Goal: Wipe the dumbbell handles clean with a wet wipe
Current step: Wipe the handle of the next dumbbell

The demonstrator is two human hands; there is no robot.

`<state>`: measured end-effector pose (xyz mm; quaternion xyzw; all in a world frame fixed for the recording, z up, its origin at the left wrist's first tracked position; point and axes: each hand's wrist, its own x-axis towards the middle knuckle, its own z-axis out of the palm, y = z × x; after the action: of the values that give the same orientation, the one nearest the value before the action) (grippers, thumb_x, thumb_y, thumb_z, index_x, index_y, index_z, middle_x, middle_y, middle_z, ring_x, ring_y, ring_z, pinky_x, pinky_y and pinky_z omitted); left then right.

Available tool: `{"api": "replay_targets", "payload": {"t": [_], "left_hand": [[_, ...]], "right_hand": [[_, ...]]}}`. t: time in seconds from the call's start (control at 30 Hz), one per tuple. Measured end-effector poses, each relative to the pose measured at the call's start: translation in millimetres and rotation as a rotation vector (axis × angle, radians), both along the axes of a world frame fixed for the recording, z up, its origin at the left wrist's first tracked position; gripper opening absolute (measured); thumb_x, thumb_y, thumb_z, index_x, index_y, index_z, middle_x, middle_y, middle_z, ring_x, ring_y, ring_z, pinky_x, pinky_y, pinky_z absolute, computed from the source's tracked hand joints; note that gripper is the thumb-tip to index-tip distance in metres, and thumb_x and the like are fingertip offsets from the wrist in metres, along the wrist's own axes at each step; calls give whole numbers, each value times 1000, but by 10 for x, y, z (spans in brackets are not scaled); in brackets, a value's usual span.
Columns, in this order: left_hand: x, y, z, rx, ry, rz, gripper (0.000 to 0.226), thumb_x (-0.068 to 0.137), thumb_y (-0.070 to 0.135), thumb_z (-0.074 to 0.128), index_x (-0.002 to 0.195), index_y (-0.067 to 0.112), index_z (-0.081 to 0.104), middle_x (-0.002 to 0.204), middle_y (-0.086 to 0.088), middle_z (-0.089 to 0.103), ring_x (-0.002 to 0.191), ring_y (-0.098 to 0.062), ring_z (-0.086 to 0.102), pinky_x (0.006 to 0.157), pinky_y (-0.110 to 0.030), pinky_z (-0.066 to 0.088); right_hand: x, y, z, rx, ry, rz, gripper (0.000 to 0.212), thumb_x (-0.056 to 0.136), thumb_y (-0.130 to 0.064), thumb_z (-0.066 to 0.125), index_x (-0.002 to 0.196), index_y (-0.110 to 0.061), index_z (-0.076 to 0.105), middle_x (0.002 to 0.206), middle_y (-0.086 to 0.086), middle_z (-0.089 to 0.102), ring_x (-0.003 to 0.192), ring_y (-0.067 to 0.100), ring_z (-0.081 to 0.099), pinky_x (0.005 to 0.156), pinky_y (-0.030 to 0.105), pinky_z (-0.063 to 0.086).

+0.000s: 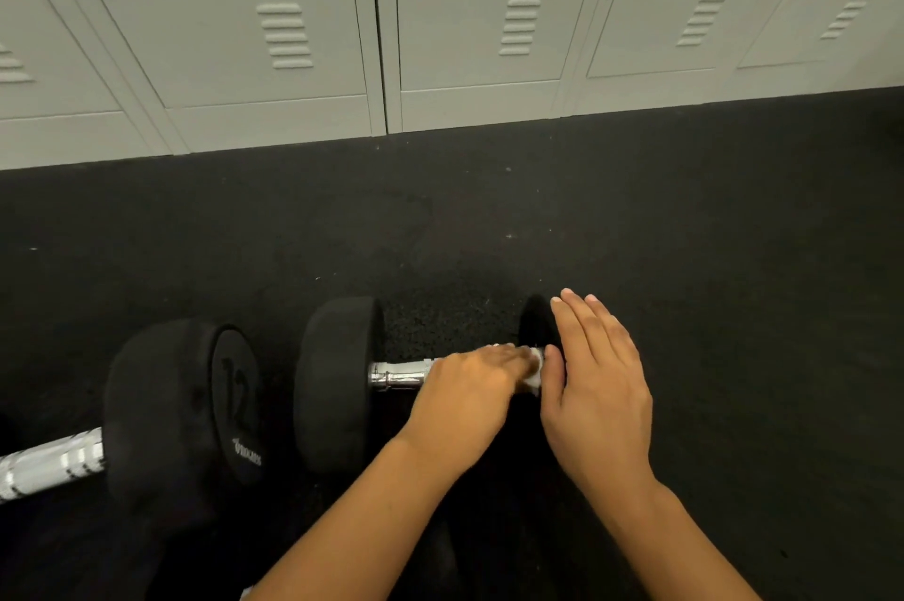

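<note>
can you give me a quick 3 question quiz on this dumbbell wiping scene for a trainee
1. True or false: the left hand presses the wet wipe on the chrome handle of the right dumbbell.
2. What does the right hand rest on? A) a locker B) that dumbbell's right head C) the other dumbbell
3. What number is on the left dumbbell?

Key: 1 true; 2 B, with straight fingers; 3 12.
</note>
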<state>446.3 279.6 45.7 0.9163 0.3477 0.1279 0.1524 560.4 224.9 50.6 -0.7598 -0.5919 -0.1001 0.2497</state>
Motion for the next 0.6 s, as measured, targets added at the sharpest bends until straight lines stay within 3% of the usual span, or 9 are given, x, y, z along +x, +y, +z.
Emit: {"api": "replay_targets", "payload": {"t": [0.13, 0.27, 0.43, 0.6], "left_hand": [[106, 85, 7, 33, 79, 103, 20, 94, 24, 46, 107, 22, 61, 99, -2, 68, 88, -26, 65, 71, -36, 47], [-75, 31, -112, 160, -92, -124, 39, 78, 17, 40, 102, 13, 70, 100, -3, 72, 90, -17, 69, 70, -30, 57], [-207, 23, -195, 366, -93, -263, 38, 77, 8, 40, 97, 6, 72, 101, -8, 71, 94, -19, 67, 84, -28, 52], [-70, 22, -196, 431, -40, -302, 37, 78, 6, 39, 95, 4, 72, 98, -10, 72, 92, -20, 68, 82, -28, 53]], "right_hand": [[-8, 20, 21, -18, -11, -14, 47, 90, -24, 32, 127, -4, 53, 131, 10, 54, 127, 22, 41, 108, 30, 19], [-9, -5, 11, 11, -4, 0, 47, 89, -23, 34, 126, -2, 54, 130, 11, 54, 127, 23, 41, 107, 32, 23], [-17, -51, -13, 36, -3, 9, 46, 89, -23, 34, 126, -3, 53, 131, 11, 54, 128, 22, 40, 107, 35, 28], [-23, -27, -24, 42, -5, -11, 45, 89, -21, 35, 125, -1, 54, 130, 12, 55, 127, 23, 40, 107, 33, 23]]}}
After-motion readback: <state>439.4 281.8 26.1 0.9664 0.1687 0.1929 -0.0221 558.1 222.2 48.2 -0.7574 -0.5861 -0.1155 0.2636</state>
